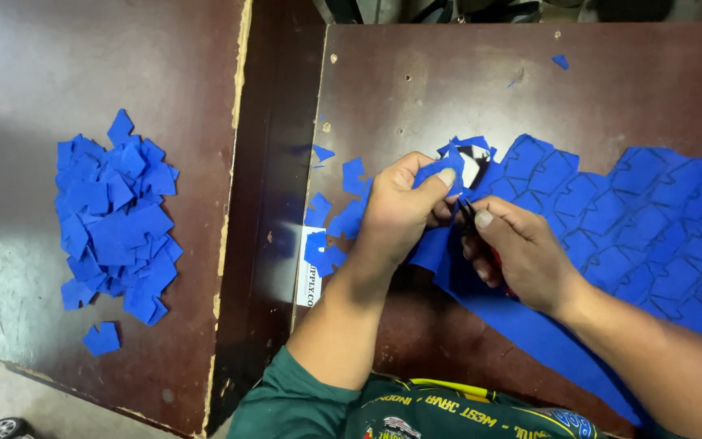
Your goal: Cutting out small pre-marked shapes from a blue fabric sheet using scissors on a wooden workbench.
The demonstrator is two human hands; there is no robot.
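Observation:
My left hand (400, 210) pinches a small blue cut piece (440, 171) between thumb and fingers, at the edge of a large blue sheet (652, 236) marked into squarish shapes. My right hand (522, 252) is closed around a small dark cutting tool (469, 218), whose tip meets the sheet just below the pinched piece. The two hands touch each other over the sheet's left edge. The tool is mostly hidden by my fingers.
A heap of blue cut pieces (115, 219) lies on the left brown board (34, 81). Several loose pieces (331, 223) lie left of my hands on the right board (448, 73). A dark gap (266, 203) separates the boards. A white label (309, 280) sits by the gap.

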